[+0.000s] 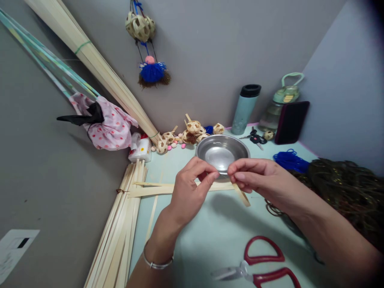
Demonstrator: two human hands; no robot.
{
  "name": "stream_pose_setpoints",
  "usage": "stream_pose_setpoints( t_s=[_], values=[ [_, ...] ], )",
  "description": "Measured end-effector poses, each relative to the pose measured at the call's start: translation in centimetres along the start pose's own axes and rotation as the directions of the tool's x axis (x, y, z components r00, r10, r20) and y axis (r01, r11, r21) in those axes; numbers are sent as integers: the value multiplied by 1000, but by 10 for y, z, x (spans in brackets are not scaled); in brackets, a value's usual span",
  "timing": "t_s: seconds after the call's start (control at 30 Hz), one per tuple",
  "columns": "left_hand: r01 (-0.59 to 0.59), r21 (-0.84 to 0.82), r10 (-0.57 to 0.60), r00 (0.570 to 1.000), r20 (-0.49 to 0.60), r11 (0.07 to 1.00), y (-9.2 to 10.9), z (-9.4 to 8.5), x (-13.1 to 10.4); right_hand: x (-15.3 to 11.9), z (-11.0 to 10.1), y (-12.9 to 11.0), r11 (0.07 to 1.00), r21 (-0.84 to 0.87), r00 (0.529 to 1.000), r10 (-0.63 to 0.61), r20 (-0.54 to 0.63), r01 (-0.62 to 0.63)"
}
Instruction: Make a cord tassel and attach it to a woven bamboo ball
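Observation:
My left hand (pixel 192 188), a bangle on its wrist, is closed in a pinch of thumb and forefinger; what it holds is too small to make out. Opposite it, my right hand (pixel 259 174) pinches a narrow bamboo strip (pixel 242 197), whose loose end hangs below the fingers. Only a small gap separates the two sets of fingertips, in front of a steel bowl (pixel 220 140). Pale flat strips (pixel 153 191) run sideways behind my left hand. Red-handled scissors (pixel 246 270) lie apart on the table below my hands.
A bundle of bamboo strips (pixel 117 236) lies left; another bundle (pixel 99 68) leans at the wall. Small woven balls (pixel 193 127) sit behind the bowl. Keys (pixel 256 137), a tumbler (pixel 245 110), a water bottle (pixel 274 108), a phone (pixel 292 122), blue yarn (pixel 291 161) and dark fibre (pixel 345 192) occupy the right.

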State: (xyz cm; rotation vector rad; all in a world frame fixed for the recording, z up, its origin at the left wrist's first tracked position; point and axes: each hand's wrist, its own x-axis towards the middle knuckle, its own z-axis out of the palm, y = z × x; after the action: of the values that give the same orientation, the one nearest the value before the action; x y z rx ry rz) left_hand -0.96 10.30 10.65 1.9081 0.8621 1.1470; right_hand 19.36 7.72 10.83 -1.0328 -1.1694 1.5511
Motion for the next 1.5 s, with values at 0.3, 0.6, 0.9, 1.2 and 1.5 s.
stream_pose_setpoints(
  t_s=[0.3,0.6,0.9,1.2,1.5],
  values=[
    [135,-396,-140,990,16,908,-4,1,-1,8,2,2,942,320,994,111,-3,-104],
    [200,-612,-213,976,53,765,-9,13,-1,8,3,7,952,302,998,64,-15,-56],
    [139,-317,-101,986,133,938,5,11,-5,-1,15,4,953,-289,995,-96,10,95],
    [224,-408,-164,971,176,885,1,7,-2,-2,6,-2,976,-200,996,-88,21,91],
    [233,-514,-195,972,129,825,-3,10,-1,-4,5,-2,970,-218,990,-85,112,108]
  ],
)
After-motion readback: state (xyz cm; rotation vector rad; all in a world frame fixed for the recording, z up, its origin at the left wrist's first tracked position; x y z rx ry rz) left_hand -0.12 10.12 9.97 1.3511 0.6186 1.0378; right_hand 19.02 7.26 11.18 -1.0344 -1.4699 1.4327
